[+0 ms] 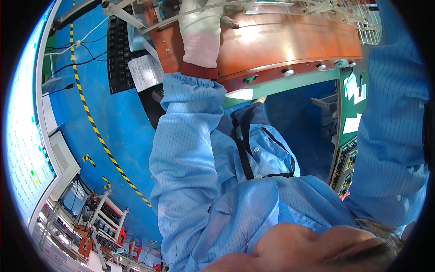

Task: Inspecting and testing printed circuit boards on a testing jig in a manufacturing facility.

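My left hand (199,22), in a white knitted glove with a pinkish cuff, reaches over a copper-coloured machine panel (290,38) at the top of the view. Its fingers run up to the picture's edge beside a clear frame with pale bars, so I cannot tell what they hold, if anything. A small dark greyish tip (229,22) sticks out just right of the glove; its kind is unclear. My right arm (394,104), in a blue striped sleeve, stretches up along the right side, and the hand is beyond the picture.
The panel's front edge carries a green switch (249,79) and several round knobs (288,72). Left of it lie a black keyboard (118,54) and a printed paper slip (146,72). A bright monitor (29,136) fills the left rim. Circuit boards (345,165) stand at right.
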Demonstrator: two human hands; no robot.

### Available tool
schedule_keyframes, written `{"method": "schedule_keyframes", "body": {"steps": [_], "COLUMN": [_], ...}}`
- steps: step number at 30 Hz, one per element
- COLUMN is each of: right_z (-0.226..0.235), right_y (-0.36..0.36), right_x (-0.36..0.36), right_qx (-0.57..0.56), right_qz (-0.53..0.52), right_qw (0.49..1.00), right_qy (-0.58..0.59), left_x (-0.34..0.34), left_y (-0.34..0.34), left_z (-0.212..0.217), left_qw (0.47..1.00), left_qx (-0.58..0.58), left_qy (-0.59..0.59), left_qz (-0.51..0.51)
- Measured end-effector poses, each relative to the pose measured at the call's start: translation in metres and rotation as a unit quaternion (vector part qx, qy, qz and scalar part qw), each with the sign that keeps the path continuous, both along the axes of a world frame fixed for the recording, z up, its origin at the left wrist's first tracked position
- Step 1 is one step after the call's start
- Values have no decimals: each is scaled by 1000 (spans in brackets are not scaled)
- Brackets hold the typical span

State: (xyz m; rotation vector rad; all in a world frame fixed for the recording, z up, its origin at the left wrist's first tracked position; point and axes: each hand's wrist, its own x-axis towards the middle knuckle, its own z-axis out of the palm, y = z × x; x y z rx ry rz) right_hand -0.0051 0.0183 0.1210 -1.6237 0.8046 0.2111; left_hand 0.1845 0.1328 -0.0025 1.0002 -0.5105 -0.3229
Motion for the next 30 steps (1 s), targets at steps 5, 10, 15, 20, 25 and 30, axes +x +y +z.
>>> {"method": "schedule_keyframes", "body": {"steps": [5,10,15,20,25,30], "right_z": [0,2,3,8,11,21], "right_y": [11,14,22,22,37,37], "right_x": [5,3,7,8,14,8], "right_qx": [-23,-56,-81,-115,-133,-170], "right_qz": [12,12,21,22,36,21], "right_qw": [999,998,995,990,985,977], "right_qy": [-20,-37,-59,-78,-106,-128], "left_x": [20,-13,-14,7,47,14], "left_y": [-14,2,0,-9,-16,-5], "left_z": [-33,33,18,-21,-79,17], "left_qw": [920,984,999,933,971,975], "left_qx": [-168,27,14,-237,-148,150], "left_qy": [354,175,43,264,175,115], "left_qz": [21,-28,9,-63,-61,-113]}}
